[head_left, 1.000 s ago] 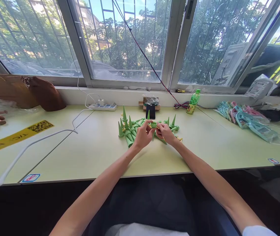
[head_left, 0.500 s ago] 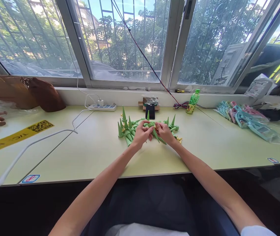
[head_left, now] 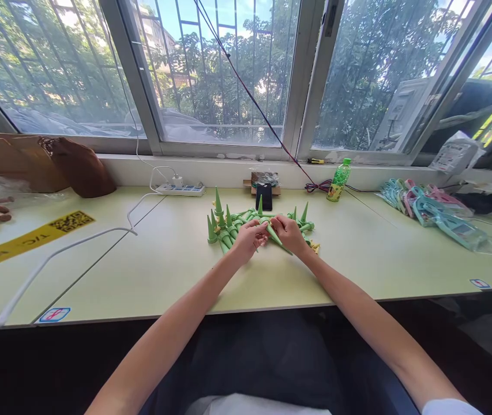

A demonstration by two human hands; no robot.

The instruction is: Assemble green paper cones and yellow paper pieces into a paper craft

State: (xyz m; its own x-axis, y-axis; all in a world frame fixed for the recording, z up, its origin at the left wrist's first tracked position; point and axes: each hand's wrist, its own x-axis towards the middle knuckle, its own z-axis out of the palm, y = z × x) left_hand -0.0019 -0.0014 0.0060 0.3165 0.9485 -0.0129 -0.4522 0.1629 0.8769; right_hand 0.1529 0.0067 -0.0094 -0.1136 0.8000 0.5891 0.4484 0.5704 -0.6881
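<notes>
In front of me, my left hand (head_left: 249,241) and my right hand (head_left: 289,235) meet over the table. Between them is a green cone-shaped piece (head_left: 275,235), its narrow end slanting down to the right. My right fingers pinch its upper part, and the left fingertips close on its other side. Just how the fingers sit on it is partly hidden. Around the hands lies a pile of similar green pieces (head_left: 227,233), some with points upright at the left. More green cones (head_left: 304,213) are at the right, with small yellow pieces (head_left: 315,246) close to my right wrist.
Behind the pile lie a dark phone (head_left: 263,196) and a small open box (head_left: 253,188). A green bottle (head_left: 339,180) stands back right, near bagged pastel items (head_left: 438,210). At the left are a power strip (head_left: 185,189), a white cable (head_left: 85,236) and a brown bag (head_left: 79,170).
Between my hands the green piece has turned, so its tapered length now slants toward the lower right. My left hand has dropped slightly; the right has barely shifted.
</notes>
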